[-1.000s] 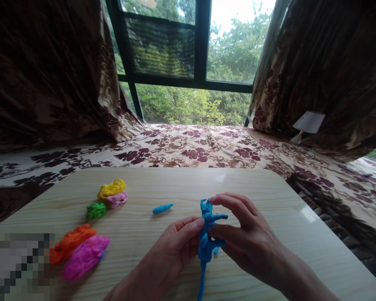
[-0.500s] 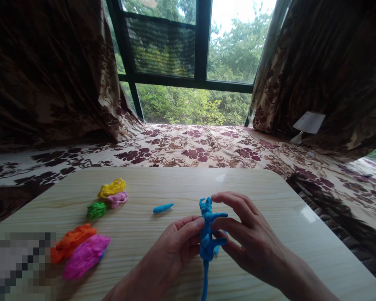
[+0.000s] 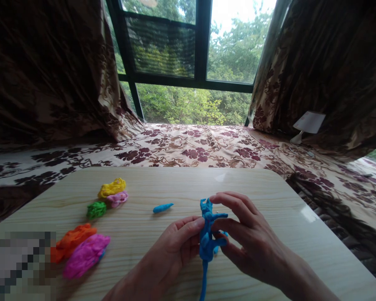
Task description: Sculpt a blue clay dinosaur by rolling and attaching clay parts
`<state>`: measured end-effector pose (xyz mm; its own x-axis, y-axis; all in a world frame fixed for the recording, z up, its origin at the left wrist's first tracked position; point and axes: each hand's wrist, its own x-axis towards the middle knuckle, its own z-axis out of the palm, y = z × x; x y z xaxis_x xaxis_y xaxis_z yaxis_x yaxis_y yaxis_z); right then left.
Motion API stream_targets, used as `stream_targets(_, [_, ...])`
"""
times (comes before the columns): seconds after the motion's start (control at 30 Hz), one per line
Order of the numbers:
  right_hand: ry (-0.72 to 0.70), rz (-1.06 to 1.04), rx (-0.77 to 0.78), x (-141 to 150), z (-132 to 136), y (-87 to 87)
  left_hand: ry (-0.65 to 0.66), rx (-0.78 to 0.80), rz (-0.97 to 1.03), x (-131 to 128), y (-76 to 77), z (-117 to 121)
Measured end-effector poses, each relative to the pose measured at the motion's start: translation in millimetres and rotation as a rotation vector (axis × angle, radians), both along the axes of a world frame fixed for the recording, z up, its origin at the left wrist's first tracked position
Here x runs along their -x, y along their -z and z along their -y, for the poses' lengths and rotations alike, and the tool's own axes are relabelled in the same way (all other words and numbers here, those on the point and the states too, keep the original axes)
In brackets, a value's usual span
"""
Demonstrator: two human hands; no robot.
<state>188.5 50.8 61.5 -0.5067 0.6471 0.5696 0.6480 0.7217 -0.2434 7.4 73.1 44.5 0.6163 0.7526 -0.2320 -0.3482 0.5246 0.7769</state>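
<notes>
A blue modelling-clay animal figure [image 3: 206, 240] lies on its side in the air over the table, its head away from me and its long thin tail hanging toward me. My left hand [image 3: 178, 240] pinches its body from the left between thumb and fingers. From the right, my right hand [image 3: 247, 228] curls round it, one fingertip at the head and others among the legs, partly hiding them. A separate tapered piece of blue clay [image 3: 163, 208] rests on the table, left of the figure.
On the table [image 3: 138, 179] at left lie lumps of yellow clay [image 3: 112, 188], pale pink clay [image 3: 118, 199], green clay [image 3: 96, 210], orange clay [image 3: 73, 241] and bright pink clay [image 3: 87, 256]. A small lamp [image 3: 309, 121] stands beyond, right, on flowered cloth [image 3: 194, 144] below the window.
Both hands keep nearly the same hold. The figure has shifted only very slightly, its tail end a little to the left.
</notes>
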Motion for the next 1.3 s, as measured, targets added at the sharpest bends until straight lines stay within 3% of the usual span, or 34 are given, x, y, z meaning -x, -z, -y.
stream_targets(0.27, [0.001,0.056,0.02,0.5,0.5,-3.7,0.002,-0.003,-0.01,-0.1,-1.2,1.1])
stream_targets(0.57, [0.033,-0.043,0.011,2.6,2.0,-4.3,-0.072,0.07,-0.025,2.6,-0.8,1.5])
stream_targets(0.8, [0.139,-0.309,-0.036,-7.4,-4.2,-3.8,-0.147,0.121,-0.001,6.3,1.8,-2.5])
stream_targets(1.03, [0.138,-0.247,0.247,-30.0,-23.0,8.3,-0.218,0.136,0.052,9.0,0.6,-5.8])
stream_targets(1.3, [0.083,-0.086,0.515,-37.4,-17.4,14.2,-0.311,0.135,0.023,9.9,-2.3,-7.0])
